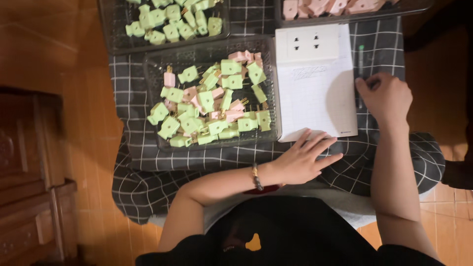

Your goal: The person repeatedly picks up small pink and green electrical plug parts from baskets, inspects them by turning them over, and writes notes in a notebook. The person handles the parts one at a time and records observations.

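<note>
My left hand [304,158] lies flat with fingers spread on the lower edge of a white notepad [318,96] on the checked cloth. My right hand [385,96] rests to the right of the pad, its fingers curled around a dark pen [361,55] that lies along the pad's right edge. A white socket block [306,43] sits on the top of the pad. Left of the pad a clear tray [152,103] holds several green and pink plugs [212,106].
A second tray [114,35] at the back left holds green plugs, and a third tray [394,11] at the back right holds pink plugs. The dark checked cloth [148,172] covers a small table. Wooden floor and dark wooden furniture [29,172] lie to the left.
</note>
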